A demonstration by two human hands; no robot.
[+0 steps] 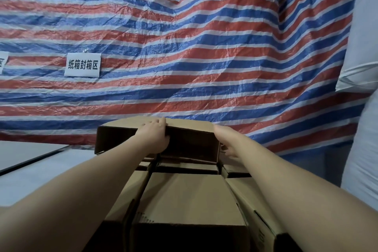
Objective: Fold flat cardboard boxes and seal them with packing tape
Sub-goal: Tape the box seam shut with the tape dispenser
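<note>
Two hands on open box [157,141] (inside dark, seemingly empty) | left hand [155,135] grips top

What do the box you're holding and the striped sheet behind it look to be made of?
Box: brown cardboard, matte, with creased flaps and a dark open inside. Striped sheet: likely woven plastic tarp; it is glossy and crinkled, with red, white and blue bands.

open box [190,141] atop stacked boxes [184,196], tarp [184,47] behind
</note>
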